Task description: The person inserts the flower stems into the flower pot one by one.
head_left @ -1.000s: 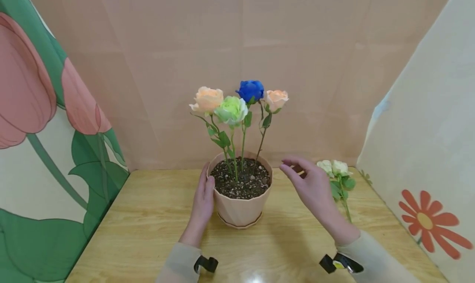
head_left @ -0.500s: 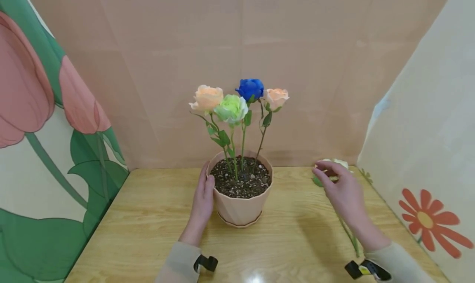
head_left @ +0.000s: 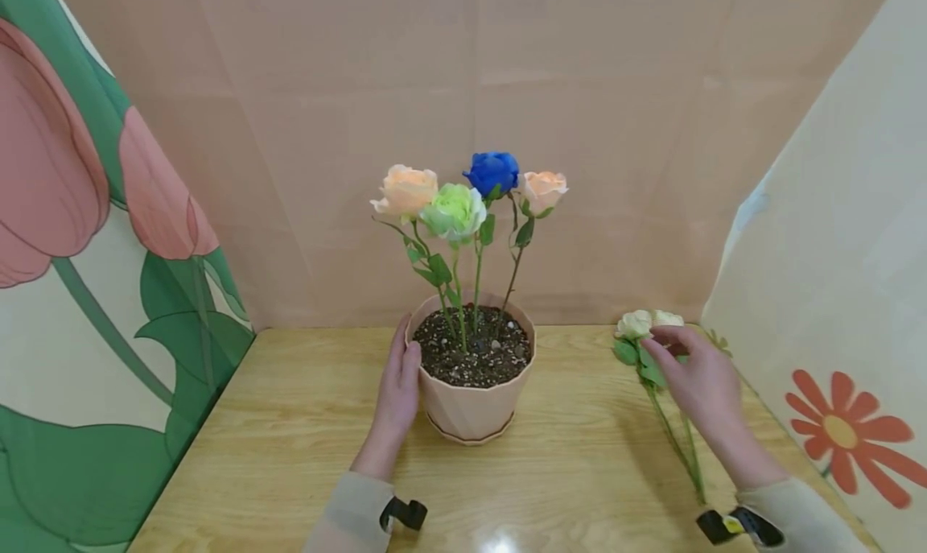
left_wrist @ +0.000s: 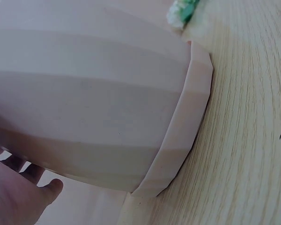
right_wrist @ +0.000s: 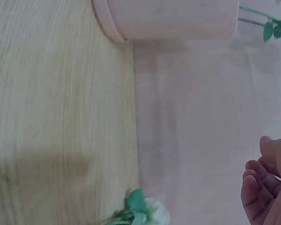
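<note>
A pale pink flowerpot (head_left: 472, 412) filled with dark soil (head_left: 474, 368) stands on its saucer. Four... several artificial roses rise from it: a blue rose (head_left: 492, 173), a green rose (head_left: 455, 212), a left peach rose (head_left: 407, 191) and a right peach rose (head_left: 545, 191). My left hand (head_left: 398, 380) rests along the pot's left side with fingers extended. Over at the right, white roses (head_left: 635, 325) lie with green leaves and long stems. Above them hovers my right hand (head_left: 701, 380), fingers loosely bent and holding nothing; in the right wrist view its fingers (right_wrist: 251, 190) are apart from the blooms.
The wooden table (head_left: 304, 424) meets a pink backdrop (head_left: 348, 94) behind the pot. Side panels carry a printed tulip (head_left: 43, 167) on the left and a printed red flower (head_left: 840, 431) on the right.
My right hand has moved from beside the pot rightward to over the white roses. The left hand has stayed against the pot.
</note>
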{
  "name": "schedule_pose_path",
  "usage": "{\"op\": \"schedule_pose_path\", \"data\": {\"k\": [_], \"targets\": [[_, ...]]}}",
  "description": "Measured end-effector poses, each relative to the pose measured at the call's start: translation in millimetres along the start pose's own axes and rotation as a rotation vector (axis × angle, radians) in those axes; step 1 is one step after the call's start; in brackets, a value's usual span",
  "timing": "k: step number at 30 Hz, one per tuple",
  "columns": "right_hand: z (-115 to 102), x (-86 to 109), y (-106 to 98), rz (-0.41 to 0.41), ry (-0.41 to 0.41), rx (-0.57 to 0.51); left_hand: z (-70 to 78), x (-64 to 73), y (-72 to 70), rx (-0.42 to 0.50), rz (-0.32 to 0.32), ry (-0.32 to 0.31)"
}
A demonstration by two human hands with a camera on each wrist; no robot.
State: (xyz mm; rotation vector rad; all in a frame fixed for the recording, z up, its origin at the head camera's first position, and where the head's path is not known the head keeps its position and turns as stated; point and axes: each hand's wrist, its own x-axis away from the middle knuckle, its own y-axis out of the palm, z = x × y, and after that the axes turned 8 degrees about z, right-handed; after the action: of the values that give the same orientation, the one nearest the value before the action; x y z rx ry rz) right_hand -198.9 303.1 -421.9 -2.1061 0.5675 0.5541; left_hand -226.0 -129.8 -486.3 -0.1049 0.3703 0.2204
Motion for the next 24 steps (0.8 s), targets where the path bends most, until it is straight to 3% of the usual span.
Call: {"op": "schedule_pose_path", "data": {"k": [24], "targets": [[74,19.3,17,-0.159,0.045,0.103,4.6,1.7,0.0,-0.011,0.004,-0.005]]}}
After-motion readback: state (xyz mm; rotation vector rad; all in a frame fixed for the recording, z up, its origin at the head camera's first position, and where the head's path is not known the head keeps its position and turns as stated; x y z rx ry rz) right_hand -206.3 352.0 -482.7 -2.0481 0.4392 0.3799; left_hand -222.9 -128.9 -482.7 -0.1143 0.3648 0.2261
